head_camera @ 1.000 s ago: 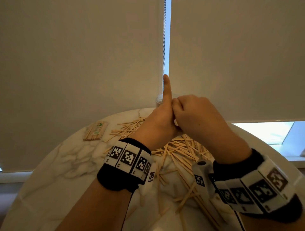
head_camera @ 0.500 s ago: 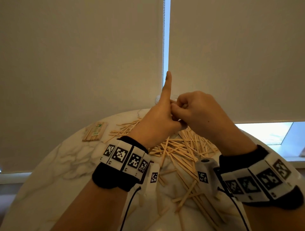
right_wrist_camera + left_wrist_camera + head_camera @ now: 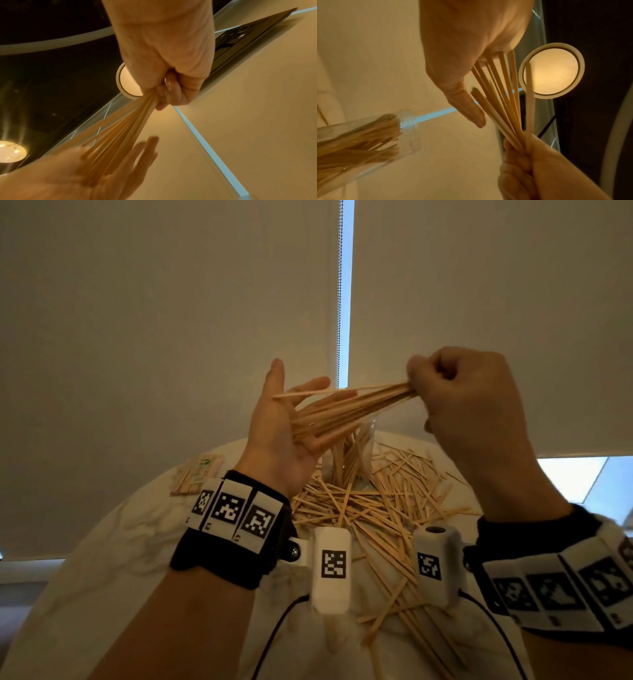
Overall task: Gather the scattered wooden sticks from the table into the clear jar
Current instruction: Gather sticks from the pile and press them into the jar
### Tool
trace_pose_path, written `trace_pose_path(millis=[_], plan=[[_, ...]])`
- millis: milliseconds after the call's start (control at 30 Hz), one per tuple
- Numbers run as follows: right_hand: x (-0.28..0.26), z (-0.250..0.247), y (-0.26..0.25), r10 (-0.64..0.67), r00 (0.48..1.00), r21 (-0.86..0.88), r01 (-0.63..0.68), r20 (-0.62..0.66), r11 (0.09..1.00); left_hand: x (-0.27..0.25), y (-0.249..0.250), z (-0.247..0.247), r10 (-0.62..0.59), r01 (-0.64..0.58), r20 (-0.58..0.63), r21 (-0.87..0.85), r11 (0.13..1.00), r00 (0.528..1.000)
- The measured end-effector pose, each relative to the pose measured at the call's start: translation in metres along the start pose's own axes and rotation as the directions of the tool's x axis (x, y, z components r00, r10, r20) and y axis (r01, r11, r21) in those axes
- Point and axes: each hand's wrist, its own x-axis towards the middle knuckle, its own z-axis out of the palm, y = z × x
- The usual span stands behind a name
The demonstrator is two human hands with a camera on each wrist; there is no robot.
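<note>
A round white marble table [image 3: 102, 542] with grey veins stands by a window covered with two cream roller blinds [image 3: 171, 320]; a bead chain [image 3: 340, 285] hangs in the gap between them. Two round ceiling lamps glow overhead, one big [image 3: 551, 73] and one farther off [image 3: 10, 151].

The right hand [image 3: 469, 405] is a tight fist, fingers curled round one end of a bunch of thin pale wooden sticks [image 3: 346, 409]. There are too many sticks to count. From the fist they fan out toward the left hand [image 3: 277, 433], which is held flat with its fingers straight, palm against the loose ends. Thumb [image 3: 467, 108] sticks out, not closed on anything.

Below the fist and the bunch stands one clear plastic jar [image 3: 368, 138], already partly full of sticks. Around the jar's foot a big heap of scattered sticks [image 3: 376, 515] lies on the table. Far to the left of the grip lies one small wrapped pack of sticks [image 3: 197, 474].
</note>
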Motion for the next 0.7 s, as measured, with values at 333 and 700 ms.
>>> trace_pose_path(millis=[333, 700], plan=[[-0.003, 0.008, 0.002, -0.003, 1.000, 0.017, 0.003, 0.010, 1.000, 0.003, 0.004, -0.006, -0.049, 0.063, 0.085, -0.176, 0.982, 0.995], [-0.009, 0.021, -0.002, -0.052, 0.999, 0.005, 0.052, -0.005, 0.999, -0.001, -0.003, 0.009, -0.111, 0.108, 0.001, 0.194, 0.975, 0.994]])
